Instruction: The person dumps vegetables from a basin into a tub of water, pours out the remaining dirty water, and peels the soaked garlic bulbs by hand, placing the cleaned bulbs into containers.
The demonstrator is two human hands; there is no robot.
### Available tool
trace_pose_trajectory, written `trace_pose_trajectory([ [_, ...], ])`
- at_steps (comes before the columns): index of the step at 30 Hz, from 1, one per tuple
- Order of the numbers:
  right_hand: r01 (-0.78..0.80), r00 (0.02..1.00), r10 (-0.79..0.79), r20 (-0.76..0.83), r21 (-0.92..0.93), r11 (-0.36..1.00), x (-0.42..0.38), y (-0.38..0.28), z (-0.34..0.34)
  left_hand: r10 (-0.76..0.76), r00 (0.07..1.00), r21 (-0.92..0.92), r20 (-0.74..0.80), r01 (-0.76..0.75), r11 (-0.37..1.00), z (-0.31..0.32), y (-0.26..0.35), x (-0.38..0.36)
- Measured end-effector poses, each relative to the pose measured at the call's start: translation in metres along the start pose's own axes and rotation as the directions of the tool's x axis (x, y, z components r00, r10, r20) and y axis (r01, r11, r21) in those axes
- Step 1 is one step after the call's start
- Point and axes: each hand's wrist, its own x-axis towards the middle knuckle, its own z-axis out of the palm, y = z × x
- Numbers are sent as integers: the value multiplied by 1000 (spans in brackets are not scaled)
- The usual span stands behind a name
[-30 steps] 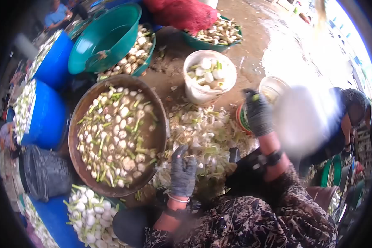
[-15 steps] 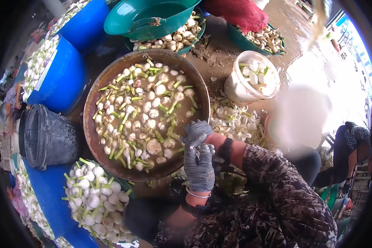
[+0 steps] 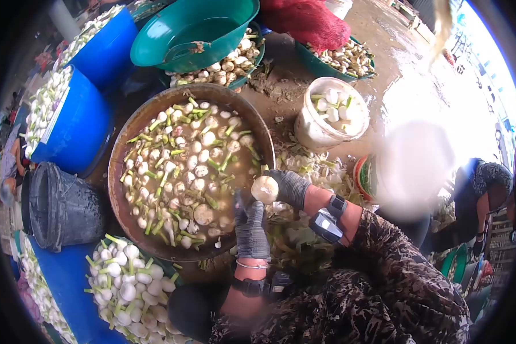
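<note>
My right hand [image 3: 290, 187], in a grey glove, grips a pale garlic bulb [image 3: 265, 190] over the right rim of a wide, rusty round tub [image 3: 116, 198]. Just below the bulb is my gloved left hand [image 3: 251, 232], its fingers stretched upward and apart, the tips close to the bulb's underside. Muddy water fills the tub, with many garlic bulbs [image 3: 198, 184] and short green stalks floating in it. A small white scrap [image 3: 218, 243] shows at the near rim, left of my left hand.
Cleaned garlic is heaped [image 3: 133, 286] at lower left. A white bucket [image 3: 327, 135] holding garlic stands beyond peelings [image 3: 321, 172]. Dark buckets [image 3: 69, 206] and blue tubs [image 3: 77, 129] line the left. A green basin [image 3: 212, 28] and red sack [image 3: 304, 23] lie at the back; a person [image 3: 490, 189] sits right.
My hands, together before, have moved apart. The right hand now shows a garlic bulb in its grip, and the left has opened with its fingers extended. The view has shifted slightly.
</note>
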Motion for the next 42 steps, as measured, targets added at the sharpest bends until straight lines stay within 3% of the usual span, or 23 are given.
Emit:
trace_pose_trajectory([
  [1,-10,1000,10,10,-46,999,-4,5,1,-153,969,-147,193,183,972,4,-4,-1],
  [3,-234,972,232,45,38,972,-29,-19,-25,-115,959,-180,260,166,970,12,-14,-3],
  [5,-264,956,284,-71,212,941,-46,-12,-27,-92,932,-206,352,173,963,14,-27,-3],
  [7,-325,859,365,-359,168,931,-70,-35,-51,-40,926,-211,376,127,969,23,-30,-10],
  [8,-226,829,240,-505,90,970,-80,-28,-53,-26,936,-145,351,81,986,28,-26,-14],
  [9,-228,824,243,-512,93,969,-90,-31,-61,-8,946,-78,325,36,996,32,-23,-18],
  [11,-82,862,72,-501,2,997,-115,-52,-85,-29,957,-9,288,33,999,36,-25,-21],
  [14,-82,869,40,-493,-64,995,-133,-57,-84,144,949,320,282,-234,918,38,-41,-18],
  [17,-101,866,22,-499,-131,986,-138,-52,-75,149,936,422,318,-281,862,45,-39,-28],
  [21,-154,846,46,-532,-160,975,-139,-45,-70,154,920,475,359,-323,818,45,-40,-31],
  [23,-145,846,46,-532,-146,979,-139,-39,-72,127,922,399,366,-279,874,49,-32,-37],
  [25,-101,841,144,-522,109,989,-137,-31,-71,124,918,381,377,-276,882,51,-29,-38],
  [27,-116,830,134,-542,68,991,-139,-32,-75,199,920,422,338,-337,842,51,-28,-36],
  [28,-66,841,54,-538,-2,998,-141,-40,-80,202,921,423,334,-337,841,49,-28,-33],
  [31,-37,883,-42,-468,-158,987,-146,-53,-79,246,895,537,371,-424,730,43,-33,-27],
  [33,-37,902,-106,-419,-318,947,-144,-54,-72,301,837,698,458,-548,462,44,-31,-29],
  [36,-109,913,-40,-406,-336,935,-141,-58,-69,287,851,638,439,-520,567,51,-25,-39],
  [38,-130,912,-22,-409,-341,931,-139,-60,-71,295,833,625,468,-547,556,43,-30,-34],
  [40,-124,897,44,-439,-155,980,-137,-62,-79,299,816,613,496,-572,544,39,-27,-31],
  [41,-127,898,48,-437,-152,980,-136,-59,-80,272,819,580,505,-555,596,37,-25,-31],
  [42,-164,867,157,-473,27,986,-135,-54,-82,248,821,545,514,-536,645,36,-22,-30],
])
